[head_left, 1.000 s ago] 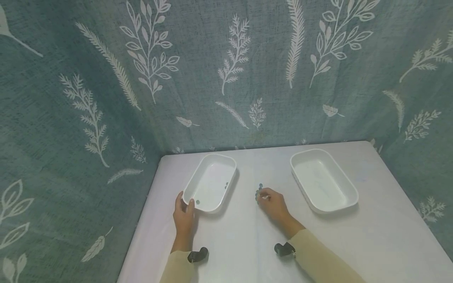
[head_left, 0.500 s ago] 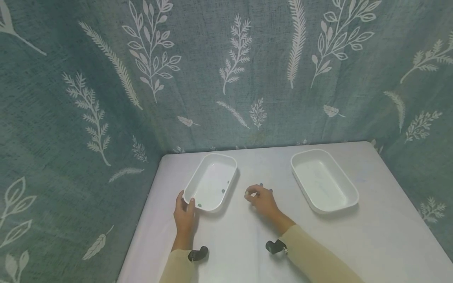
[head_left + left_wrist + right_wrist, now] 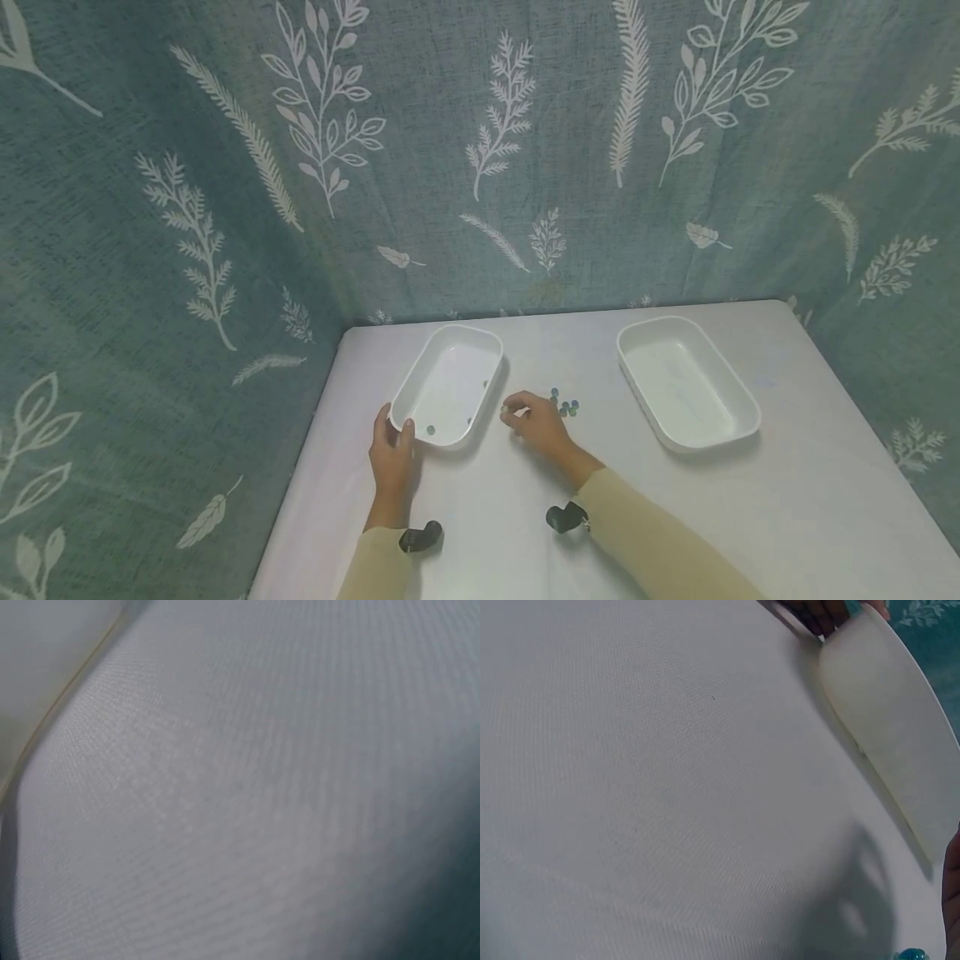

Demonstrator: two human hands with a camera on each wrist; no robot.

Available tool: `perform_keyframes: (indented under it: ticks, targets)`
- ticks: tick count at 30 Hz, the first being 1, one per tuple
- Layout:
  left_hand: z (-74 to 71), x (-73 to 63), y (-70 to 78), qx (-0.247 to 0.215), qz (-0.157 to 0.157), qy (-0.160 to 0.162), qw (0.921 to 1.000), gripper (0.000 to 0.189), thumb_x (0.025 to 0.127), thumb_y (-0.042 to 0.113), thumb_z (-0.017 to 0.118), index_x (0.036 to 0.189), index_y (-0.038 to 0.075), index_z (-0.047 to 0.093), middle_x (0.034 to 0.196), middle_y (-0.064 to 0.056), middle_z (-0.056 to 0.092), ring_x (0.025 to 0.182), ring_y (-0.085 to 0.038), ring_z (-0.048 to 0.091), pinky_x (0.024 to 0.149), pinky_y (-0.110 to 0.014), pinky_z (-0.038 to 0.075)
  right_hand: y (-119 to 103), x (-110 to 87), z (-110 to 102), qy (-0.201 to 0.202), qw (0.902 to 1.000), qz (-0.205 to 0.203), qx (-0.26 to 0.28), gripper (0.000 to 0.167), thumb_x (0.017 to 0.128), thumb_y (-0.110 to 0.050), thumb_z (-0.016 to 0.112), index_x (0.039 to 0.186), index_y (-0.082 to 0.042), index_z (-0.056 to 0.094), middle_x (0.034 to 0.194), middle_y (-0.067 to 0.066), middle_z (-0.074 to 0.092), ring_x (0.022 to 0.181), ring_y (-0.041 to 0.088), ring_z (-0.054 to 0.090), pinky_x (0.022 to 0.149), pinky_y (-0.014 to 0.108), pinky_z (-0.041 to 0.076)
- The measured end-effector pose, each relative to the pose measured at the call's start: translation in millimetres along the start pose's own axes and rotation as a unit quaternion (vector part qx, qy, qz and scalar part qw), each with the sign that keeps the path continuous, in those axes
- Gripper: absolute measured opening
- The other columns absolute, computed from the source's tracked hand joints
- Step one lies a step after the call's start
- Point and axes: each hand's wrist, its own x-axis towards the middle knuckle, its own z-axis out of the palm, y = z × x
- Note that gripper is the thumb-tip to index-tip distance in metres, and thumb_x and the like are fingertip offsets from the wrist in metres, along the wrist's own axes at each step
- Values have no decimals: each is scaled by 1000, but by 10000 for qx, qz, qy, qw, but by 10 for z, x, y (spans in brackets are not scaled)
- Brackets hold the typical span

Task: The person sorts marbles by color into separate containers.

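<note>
My left hand [image 3: 391,458] grips the near left corner of the left white tray [image 3: 406,386], thumb and fingers at its rim. A few small marbles lie inside, one greenish marble [image 3: 431,430] near the front wall. Just right of this tray, my right hand [image 3: 538,425] pinches a small pale marble [image 3: 505,409] between thumb and fingertips. Behind that hand several blue and green marbles [image 3: 573,412] are grouped on the white cloth. The right wrist view shows the tray's outer wall [image 3: 892,712], part of a hand at the right edge and a teal glass marble [image 3: 911,954].
A second white tray [image 3: 678,387] stands on the right side of the cloth-covered table [image 3: 487,533]. Patterned green curtains [image 3: 420,167] enclose the back and sides. The left wrist view holds mostly blurred cloth [image 3: 247,787] and a tray edge [image 3: 52,705].
My right hand has picked a marble from the group and carried it left toward the left tray. Marbles inside that tray have rolled about. My left hand stays at its corner.
</note>
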Motion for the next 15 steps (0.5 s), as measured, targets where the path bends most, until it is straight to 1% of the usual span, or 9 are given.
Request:
perform_keyframes:
  ticks: [4,9,15]
  targets:
    - [1,-2,2,20,-10,-20,10000,61,97,42,53,150,19,33,152,1,39,143,-25,28,114,-58,16,-34,7,57,-62,10000,4,-19,24,90,-23,70,112,-13,66,100,-3,66,66,10,61,57,28,53]
    - [-7,-10,22,52,7,18,10000,60,97,41,53,150,19,35,150,2,41,142,-24,29,114,-57,16,-66,24,131,-180,9998,-25,-43,26,91,-25,69,114,-13,66,100,-4,66,65,11,60,56,28,53]
    - [-7,-6,25,87,-58,-21,9999,60,98,42,51,150,19,33,152,1,39,143,-25,28,114,-57,16,-85,29,224,-255,9994,-117,-198,22,90,-25,69,110,-14,67,97,-6,67,63,9,60,54,27,52]
